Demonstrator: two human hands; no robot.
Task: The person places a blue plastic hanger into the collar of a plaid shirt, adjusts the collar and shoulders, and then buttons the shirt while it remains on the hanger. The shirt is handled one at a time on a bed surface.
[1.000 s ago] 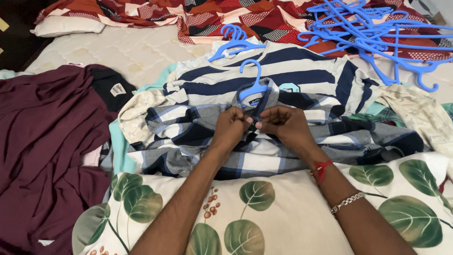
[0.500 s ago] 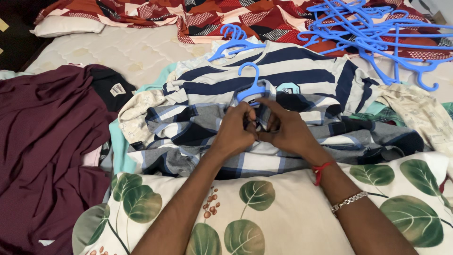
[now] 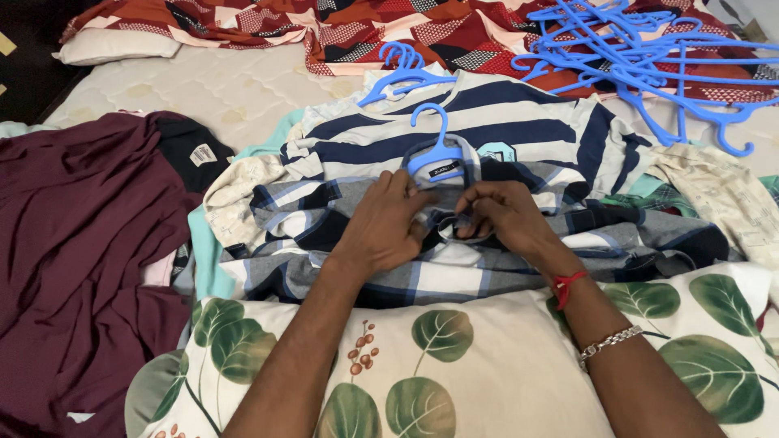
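A blue, white and navy plaid shirt (image 3: 324,223) lies on a bed with a blue plastic hanger (image 3: 436,146) in its collar. My left hand (image 3: 381,223) rests flat on the shirt's front just below the collar, fingers pressing the cloth. Beside it, my right hand (image 3: 503,217) pinches the placket of the plaid shirt, fingers curled on the fabric. A red thread and a metal bracelet (image 3: 608,341) circle my right wrist. Under the plaid shirt lies a navy and white striped shirt (image 3: 503,122) on another blue hanger (image 3: 403,71).
A leaf-print pillow (image 3: 454,365) lies under my forearms. A maroon garment (image 3: 81,243) fills the left. A heap of blue hangers (image 3: 649,61) sits at the back right on a red patterned sheet (image 3: 389,28). A pale printed shirt (image 3: 722,195) lies at right.
My left hand has opened from a pinch and now lies flat on the shirt. My right hand has slid slightly right and down along the placket.
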